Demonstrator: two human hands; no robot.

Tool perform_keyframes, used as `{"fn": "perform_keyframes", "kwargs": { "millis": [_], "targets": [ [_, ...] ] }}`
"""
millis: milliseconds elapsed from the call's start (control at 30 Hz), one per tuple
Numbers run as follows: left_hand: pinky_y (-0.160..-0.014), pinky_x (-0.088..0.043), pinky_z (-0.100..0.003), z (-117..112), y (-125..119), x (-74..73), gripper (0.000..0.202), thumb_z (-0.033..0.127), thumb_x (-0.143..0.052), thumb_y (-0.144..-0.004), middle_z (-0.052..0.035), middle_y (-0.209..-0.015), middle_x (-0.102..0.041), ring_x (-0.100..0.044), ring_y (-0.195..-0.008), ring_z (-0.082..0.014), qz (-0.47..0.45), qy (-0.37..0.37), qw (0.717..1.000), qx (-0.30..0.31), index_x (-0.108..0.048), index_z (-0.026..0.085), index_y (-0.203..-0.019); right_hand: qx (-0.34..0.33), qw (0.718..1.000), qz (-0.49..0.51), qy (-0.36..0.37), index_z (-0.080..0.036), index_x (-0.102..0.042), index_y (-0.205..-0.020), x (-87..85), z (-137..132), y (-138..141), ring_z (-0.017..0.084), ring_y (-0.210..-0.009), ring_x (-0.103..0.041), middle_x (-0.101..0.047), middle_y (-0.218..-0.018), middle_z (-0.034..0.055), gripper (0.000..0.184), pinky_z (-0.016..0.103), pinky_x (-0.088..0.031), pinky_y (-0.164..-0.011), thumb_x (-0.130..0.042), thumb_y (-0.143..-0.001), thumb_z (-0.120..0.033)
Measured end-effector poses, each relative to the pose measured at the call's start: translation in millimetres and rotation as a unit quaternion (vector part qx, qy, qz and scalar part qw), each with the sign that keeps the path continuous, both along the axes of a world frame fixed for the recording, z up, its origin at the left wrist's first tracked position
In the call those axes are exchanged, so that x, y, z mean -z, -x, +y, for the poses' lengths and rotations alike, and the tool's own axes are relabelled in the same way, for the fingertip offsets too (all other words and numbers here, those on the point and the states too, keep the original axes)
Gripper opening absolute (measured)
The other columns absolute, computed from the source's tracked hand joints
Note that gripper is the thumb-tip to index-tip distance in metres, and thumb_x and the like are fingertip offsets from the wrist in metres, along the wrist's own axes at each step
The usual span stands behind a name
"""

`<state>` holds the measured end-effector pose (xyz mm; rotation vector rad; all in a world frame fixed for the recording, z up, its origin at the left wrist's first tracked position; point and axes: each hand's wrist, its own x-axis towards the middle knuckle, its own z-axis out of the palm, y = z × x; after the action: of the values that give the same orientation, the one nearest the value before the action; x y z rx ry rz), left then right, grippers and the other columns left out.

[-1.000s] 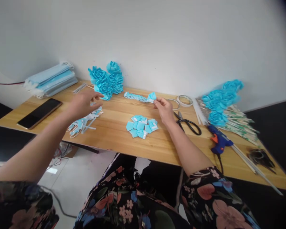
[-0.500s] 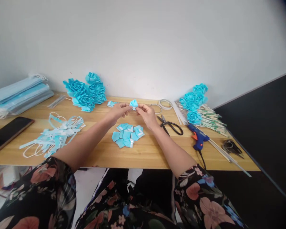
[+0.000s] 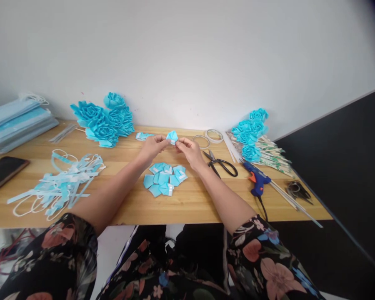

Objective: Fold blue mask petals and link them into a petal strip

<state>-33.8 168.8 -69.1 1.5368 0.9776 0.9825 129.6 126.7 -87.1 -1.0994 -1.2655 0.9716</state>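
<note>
The head camera faces forward and down over the nearby table (image 3: 190, 208), top-right view seemingly shadowed.

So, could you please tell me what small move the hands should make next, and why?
Perhaps press the folds of the blue piece firmer: the left hand and the right hand both pinch it near its lower edge, well placed for that, while similar folded pieces lie nearer the person.

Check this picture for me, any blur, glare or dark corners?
Head view: soft, fairly even light on the wall, no harsh glare; head view: top right corner fades into dark blur; head view: the folded blue piece between left hand and right hand looks slightly soft, fine creases hard to read.
</note>
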Motion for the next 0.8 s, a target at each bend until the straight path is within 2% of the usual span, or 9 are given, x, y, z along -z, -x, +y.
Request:
{"fn": "perform_keyframes", "kwargs": {
  "millis": [200,267,367,600,800],
  "targets": [
    [-0.051,-0.032,-0.023,-3.7,0.8,0.4,0.025,0.037,-0.064,-0.075,0.0052,-0.053,-0.044,-0.039,-0.051,-0.0082,-0.026,-0.002,1.000,-0.006,-0.052,0.018,-0.063,-0.008,1.000,-0.018,-0.018,-0.020,-0.064,-0.071,1.7,-0.6,1.3,0.011,-0.067,-0.055,-0.062,-0.070,-0.0021,0.020,0.025,-0.047,-0.068,-0.065,-0.079,-0.038],
    [-0.052,-0.034,-0.023,-5.4,0.8,-0.3,0.019,0.034,-0.061,-0.078,0.0048,-0.056,-0.048,-0.042,-0.052,-0.0089,-0.038,-0.021,0.997,-0.057,-0.055,0.018,-0.070,0.002,1.000,-0.019,-0.020,-0.020,-0.064,-0.071,1.0,-1.1,1.5,0.012,-0.066,-0.055,-0.062,-0.070,-0.0020,0.019,0.026,-0.047,-0.068,-0.064,-0.079,-0.038],
    [-0.057,-0.038,-0.023,-9.1,0.7,-0.3,0.014,0.030,-0.060,-0.081,0.0029,-0.064,-0.057,-0.049,-0.059,-0.0101,-0.024,-0.110,0.984,-0.137,-0.057,0.018,-0.076,0.028,0.999,-0.016,-0.023,-0.020,-0.064,-0.071,-0.2,-1.4,1.6,0.012,-0.066,-0.055,-0.064,-0.071,-0.0016,0.019,0.026,-0.047,-0.068,-0.064,-0.079,-0.038],
    [-0.060,-0.036,-0.026,-18.0,-1.5,9.6,0.015,0.027,-0.059,-0.086,-0.0006,-0.071,-0.064,-0.053,-0.063,-0.0129,0.140,-0.266,0.949,-0.095,-0.071,0.018,-0.087,0.054,0.997,-0.045,-0.037,-0.020,-0.066,-0.076,1.1,-2.0,1.7,0.012,-0.068,-0.057,-0.066,-0.074,-0.0010,0.018,0.026,-0.046,-0.068,-0.064,-0.079,-0.038],
    [-0.064,-0.038,-0.028,-18.9,-0.6,9.3,0.019,0.025,-0.059,-0.086,-0.0018,-0.074,-0.066,-0.055,-0.068,-0.0149,0.191,-0.282,0.934,-0.110,-0.074,0.019,-0.094,0.053,0.994,-0.091,-0.041,-0.020,-0.065,-0.076,-0.5,-4.4,3.3,0.012,-0.067,-0.055,-0.062,-0.068,-0.0024,0.018,0.026,-0.044,-0.066,-0.063,-0.080,-0.038]
  ]
}}
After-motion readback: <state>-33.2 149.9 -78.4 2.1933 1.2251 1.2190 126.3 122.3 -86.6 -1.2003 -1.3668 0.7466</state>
